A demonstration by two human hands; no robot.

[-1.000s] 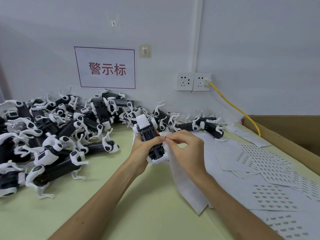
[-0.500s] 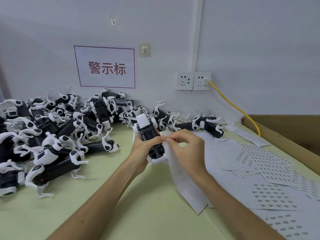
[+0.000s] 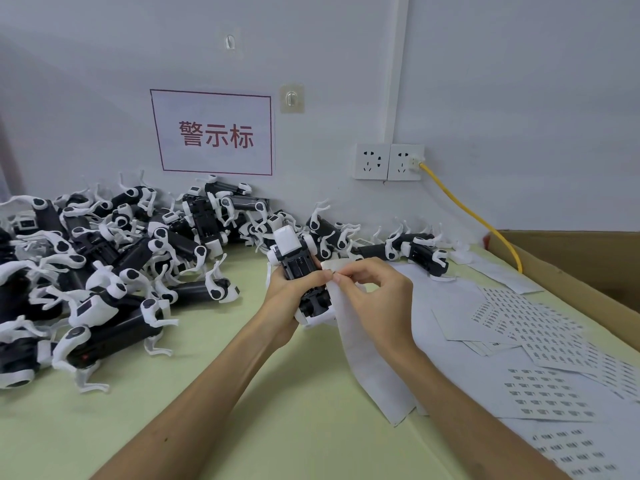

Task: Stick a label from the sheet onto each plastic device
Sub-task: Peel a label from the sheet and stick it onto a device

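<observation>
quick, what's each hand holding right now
Left hand: closed around the black and white device.
Right hand: pinching the top edge of the white sheet; whether a label is peeled cannot be told.

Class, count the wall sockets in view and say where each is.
2: left socket, empty, right of the sign; right socket beside it, with the yellow cable plugged in.

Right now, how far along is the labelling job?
Done: unclear; no label shows on the piled devices, so finished ones cannot be counted. In hand: the left hand grips one device while the right hand pinches the top edge of a label sheet beside it. Left: apparently most of the pile, with printed sheets waiting on the right.
</observation>
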